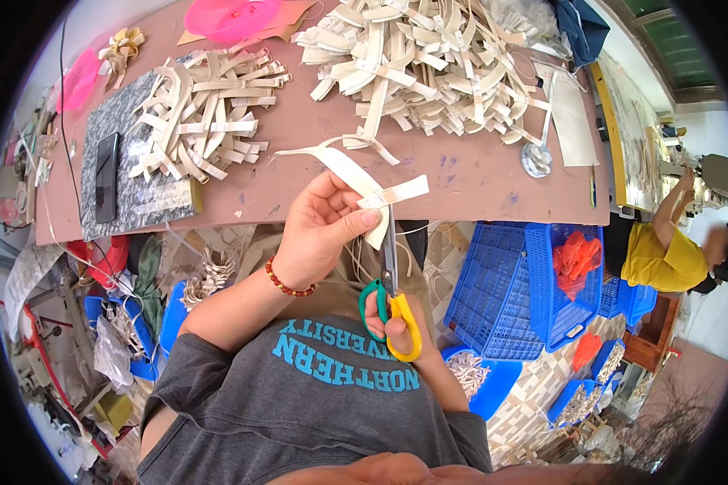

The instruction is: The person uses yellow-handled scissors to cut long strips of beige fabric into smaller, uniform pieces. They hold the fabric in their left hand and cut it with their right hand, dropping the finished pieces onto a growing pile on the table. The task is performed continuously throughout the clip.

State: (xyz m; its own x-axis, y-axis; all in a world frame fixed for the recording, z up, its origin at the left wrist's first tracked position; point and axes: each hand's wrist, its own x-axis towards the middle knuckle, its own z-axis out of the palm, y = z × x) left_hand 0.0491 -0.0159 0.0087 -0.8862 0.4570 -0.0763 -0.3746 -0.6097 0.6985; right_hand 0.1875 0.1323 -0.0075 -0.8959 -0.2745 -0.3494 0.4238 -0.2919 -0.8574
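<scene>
My left hand (315, 234), with a red beaded bracelet at the wrist, pinches a cream fabric strap (408, 189) between thumb and fingers. The strap has a crossing piece, and loose thread ends trail from its far left end. In my right hand (395, 330) are scissors (391, 263) with one green and one yellow handle loop. Their blades point away from me and reach up to the strap, just right of my left thumb. Whether the blade tips touch the fabric I cannot tell. Beyond my hands lies a large heap of similar cream straps (429, 69).
A smaller strap pile (210, 113) and a black phone (107, 178) lie on a grey speckled slab (141, 206) at left. Pink dishes (230, 18) stand far left. Blue crates (493, 299) are below the brown table's (461, 182) right edge. A person in yellow (663, 255) works at right.
</scene>
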